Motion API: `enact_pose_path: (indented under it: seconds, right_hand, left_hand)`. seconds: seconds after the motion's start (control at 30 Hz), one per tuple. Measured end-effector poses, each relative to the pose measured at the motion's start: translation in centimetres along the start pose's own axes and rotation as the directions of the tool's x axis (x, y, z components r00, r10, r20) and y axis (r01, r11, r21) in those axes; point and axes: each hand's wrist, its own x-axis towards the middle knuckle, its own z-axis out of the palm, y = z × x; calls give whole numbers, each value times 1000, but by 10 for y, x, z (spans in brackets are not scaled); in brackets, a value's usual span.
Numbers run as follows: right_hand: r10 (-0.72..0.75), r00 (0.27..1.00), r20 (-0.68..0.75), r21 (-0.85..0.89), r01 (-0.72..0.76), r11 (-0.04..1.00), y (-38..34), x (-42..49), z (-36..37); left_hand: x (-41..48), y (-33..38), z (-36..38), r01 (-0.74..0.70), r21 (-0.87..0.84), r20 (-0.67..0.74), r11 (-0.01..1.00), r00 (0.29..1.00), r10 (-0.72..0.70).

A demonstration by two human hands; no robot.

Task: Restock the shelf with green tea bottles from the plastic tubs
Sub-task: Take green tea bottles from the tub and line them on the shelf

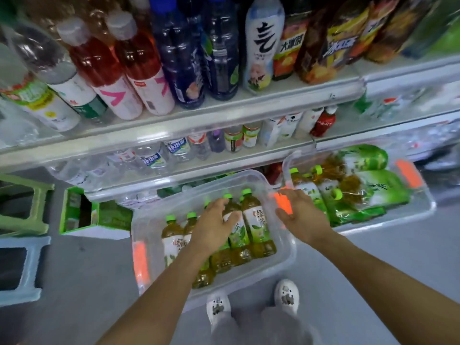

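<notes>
while beside right hand (302, 216), green tea bottles (256, 227) under left hand (211, 226)

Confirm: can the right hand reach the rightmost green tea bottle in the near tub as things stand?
Probably yes. The right hand hovers open by the near tub, right beside that bottle; no lid, and nothing lies between.

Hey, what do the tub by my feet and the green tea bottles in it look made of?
Tub: looks like clear, glossy plastic; its contents show through its walls. Green tea bottles: probably clear plastic, since amber liquid shows through, with printed label wraps and opaque green caps.
</notes>
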Motion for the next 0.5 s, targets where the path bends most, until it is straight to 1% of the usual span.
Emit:
enact_pose_path:
  seconds: [0.1, 0.2, 0.27, 0.33, 0.37, 0.43, 0.5]
  right_hand:
    - [38, 998, -41, -4, -38, 999, 41, -1, -25]
    - [12, 995, -101, -23, -15, 1000, 91, 3, -53]
    - [-4, 990, -140, -21, 1, 1000, 129, 9, -77]
    - [-18, 989, -149, -24, 15, 1000, 168, 20, -102]
    - [-18, 989, -148, -38, 13, 999, 188, 26, -115]
    - [-10, 992, -124, -57, 3, 998, 230, 41, -137]
    - [-25, 996, -86, -74, 19, 997, 261, 62, -156]
  left_hand:
    - [9, 38, 26, -44, -33, 23, 998, 999, 45]
    - [23, 78, 58, -55, -61, 9, 997, 998, 56]
    - [34, 107, 87, -32, -117, -5, 993, 999, 31]
    - [43, 135, 121, 20, -243, -11, 970, 1000, -23]
    - [47, 150, 140, 68, -320, 2, 945, 997, -71]
    - [55, 178, 177, 197, -429, 62, 882, 980, -189]
    - [65, 200, 209, 291, -508, 90, 810, 954, -286]
